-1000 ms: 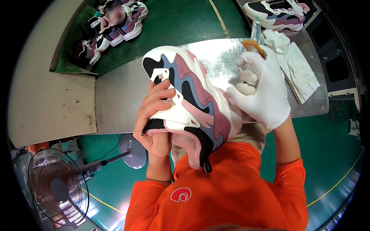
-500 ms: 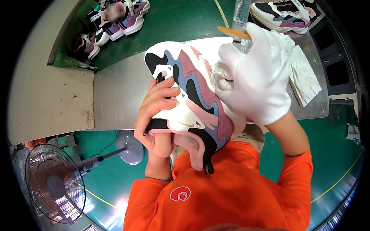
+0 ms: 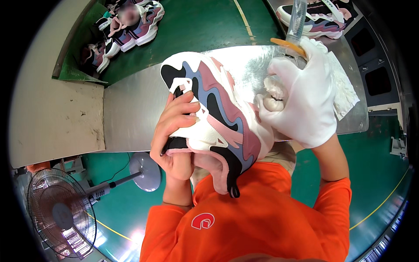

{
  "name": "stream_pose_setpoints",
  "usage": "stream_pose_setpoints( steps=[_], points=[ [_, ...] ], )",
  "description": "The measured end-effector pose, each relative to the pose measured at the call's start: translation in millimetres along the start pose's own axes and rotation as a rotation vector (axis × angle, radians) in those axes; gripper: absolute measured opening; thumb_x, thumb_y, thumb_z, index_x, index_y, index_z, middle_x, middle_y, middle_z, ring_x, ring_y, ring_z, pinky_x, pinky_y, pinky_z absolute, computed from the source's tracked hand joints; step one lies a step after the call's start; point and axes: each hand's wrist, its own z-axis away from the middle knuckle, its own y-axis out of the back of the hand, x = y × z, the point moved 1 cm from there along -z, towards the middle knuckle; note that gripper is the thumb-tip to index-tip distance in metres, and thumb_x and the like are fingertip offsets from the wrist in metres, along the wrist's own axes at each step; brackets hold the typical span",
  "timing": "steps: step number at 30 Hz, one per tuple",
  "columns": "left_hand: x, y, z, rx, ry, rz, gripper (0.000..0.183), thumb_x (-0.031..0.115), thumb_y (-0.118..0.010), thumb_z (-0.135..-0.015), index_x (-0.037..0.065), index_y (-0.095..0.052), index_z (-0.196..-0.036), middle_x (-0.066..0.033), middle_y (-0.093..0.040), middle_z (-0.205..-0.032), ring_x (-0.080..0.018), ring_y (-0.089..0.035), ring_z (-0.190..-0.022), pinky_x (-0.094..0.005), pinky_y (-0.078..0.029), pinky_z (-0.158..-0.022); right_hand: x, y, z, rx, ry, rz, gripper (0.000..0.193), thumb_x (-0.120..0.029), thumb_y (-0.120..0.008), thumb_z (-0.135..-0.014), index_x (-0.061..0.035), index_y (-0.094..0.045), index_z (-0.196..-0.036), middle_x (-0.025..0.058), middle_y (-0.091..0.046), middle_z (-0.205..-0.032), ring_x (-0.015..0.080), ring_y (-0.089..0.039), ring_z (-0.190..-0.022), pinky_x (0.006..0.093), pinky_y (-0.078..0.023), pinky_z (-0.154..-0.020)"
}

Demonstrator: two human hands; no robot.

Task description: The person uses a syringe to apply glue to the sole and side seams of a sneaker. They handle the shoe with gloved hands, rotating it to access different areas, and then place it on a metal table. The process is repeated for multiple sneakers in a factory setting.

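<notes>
A sneaker (image 3: 222, 113) in white, black, pink, mauve and blue is tilted on its side in front of my chest. My bare left hand (image 3: 176, 126) grips it at the tongue and opening, with several fingers lying over the lacing area. To the right of the sole, apart from it, is my right hand (image 3: 305, 94) in a white glove. It is closed around a clear syringe-like tube (image 3: 297, 19) that points away from me. An orange strip (image 3: 288, 45) sticks out across the tube. A crumpled whitish wad (image 3: 274, 94) shows at the curled fingers.
Beneath the sneaker lies a metal tabletop (image 3: 131, 105), with a green surface (image 3: 205, 26) beyond it. Finished-looking sneakers (image 3: 142, 26) sit at far left, another sneaker (image 3: 321, 19) at far right. A white cloth (image 3: 342, 87) lies right. A fan (image 3: 63, 216) stands at lower left.
My right hand has moved right, away from the sole, carrying the syringe-like tube and the wad. My left hand still holds the sneaker in nearly the same place.
</notes>
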Motion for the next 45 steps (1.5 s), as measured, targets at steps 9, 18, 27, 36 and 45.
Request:
stream_pose_setpoints(
  steps=[9, 18, 27, 36, 45],
  points=[
    [-3.1, 1.4, 12.2, 0.061, 0.003, 0.034, 0.029, 0.031, -0.055, -0.100, 0.003, -0.063, -0.098, -0.0197, -0.072, -0.108, -0.0398, -0.065, -0.117, -0.0595, -0.032, -0.116, 6.8, 0.5, 20.7, -0.022, -0.251, -0.317, 0.047, -0.015, -0.083, -0.060, -0.0097, -0.064, -0.103, 0.0201, -0.052, -0.126, 0.0402, -0.056, -0.112, 0.0472, -0.049, -0.094],
    [-2.2, 2.0, 9.9, 0.053, 0.000, 0.037, 0.024, 0.027, -0.056, -0.099, 0.003, -0.062, -0.099, -0.0198, -0.072, -0.109, -0.0397, -0.064, -0.118, -0.0592, -0.032, -0.117, 21.3, -6.8, 53.9, 0.019, -0.388, -0.350, 0.062, -0.014, -0.086, -0.062, -0.0110, -0.060, -0.119, 0.0183, -0.052, -0.129, 0.0353, -0.060, -0.109, 0.0415, -0.050, -0.094],
    [0.6, -3.1, 6.0, 0.055, 0.000, 0.053, 0.020, 0.019, -0.055, -0.099, 0.002, -0.064, -0.100, -0.0195, -0.072, -0.110, -0.0397, -0.064, -0.119, -0.0579, -0.032, -0.118, 32.1, 1.9, 87.0, 0.189, -0.641, -0.631, 0.111, -0.006, -0.076, -0.062, -0.0087, -0.026, -0.161, 0.0145, -0.046, -0.148, 0.0251, -0.048, -0.132, 0.0370, -0.042, -0.109],
    [-1.8, -7.2, 7.0, 0.041, 0.001, 0.040, 0.017, 0.015, -0.057, -0.095, 0.000, -0.064, -0.101, -0.0206, -0.071, -0.112, -0.0391, -0.063, -0.122, -0.0581, -0.031, -0.118, 44.1, -13.1, 105.8, 0.151, -0.903, -0.724, 0.119, -0.006, -0.084, -0.060, 0.0025, -0.019, -0.160, 0.0194, -0.046, -0.143, 0.0233, -0.052, -0.123, 0.0337, -0.044, -0.105],
    [-1.1, -4.7, -2.6, 0.011, -0.013, 0.059, 0.023, -0.001, -0.050, -0.081, -0.004, -0.065, -0.098, -0.0231, -0.072, -0.108, -0.0388, -0.066, -0.117, -0.0577, -0.034, -0.116, 58.5, -25.4, 117.7, 0.181, -0.687, -0.433, 0.111, -0.012, -0.087, -0.059, 0.0016, -0.032, -0.155, 0.0225, -0.054, -0.138, 0.0318, -0.057, -0.121, 0.0393, -0.045, -0.105]
  ],
)
